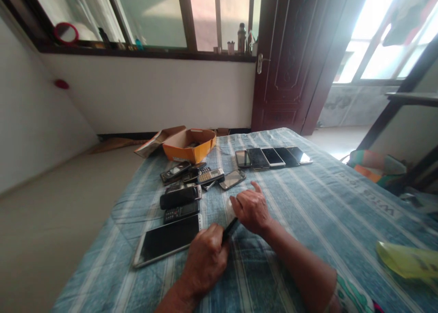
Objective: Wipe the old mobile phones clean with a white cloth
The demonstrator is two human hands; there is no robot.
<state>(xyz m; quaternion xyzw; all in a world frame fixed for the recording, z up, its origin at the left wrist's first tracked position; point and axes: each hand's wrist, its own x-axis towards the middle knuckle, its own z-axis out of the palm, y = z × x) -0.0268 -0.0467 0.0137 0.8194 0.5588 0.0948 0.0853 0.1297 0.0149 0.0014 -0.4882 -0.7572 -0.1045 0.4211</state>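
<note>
Near the middle of the bed, my left hand (207, 256) is closed around a thin dark object that looks like a phone (230, 229), seen edge-on. At its far end is my right hand (251, 210), with fingers curled together and the little finger lifted. A small white piece (230, 208) shows by the right fingertips; its kind is unclear. A tablet (167, 240) with a black screen lies beside my left hand. Beyond it are a keypad phone (181, 211), a black phone (180, 197) and a loose pile with a silver keypad phone (210, 175). A grey touchscreen phone (232, 179) lies past my right hand.
An open orange box (191, 155) with dark items inside stands at the bed's far left edge. Several phones lie in a row, including a white-framed one (273, 157). Yellow plastic (407, 260) lies at the right on the striped sheet (328, 212). A door (287, 53) stands behind.
</note>
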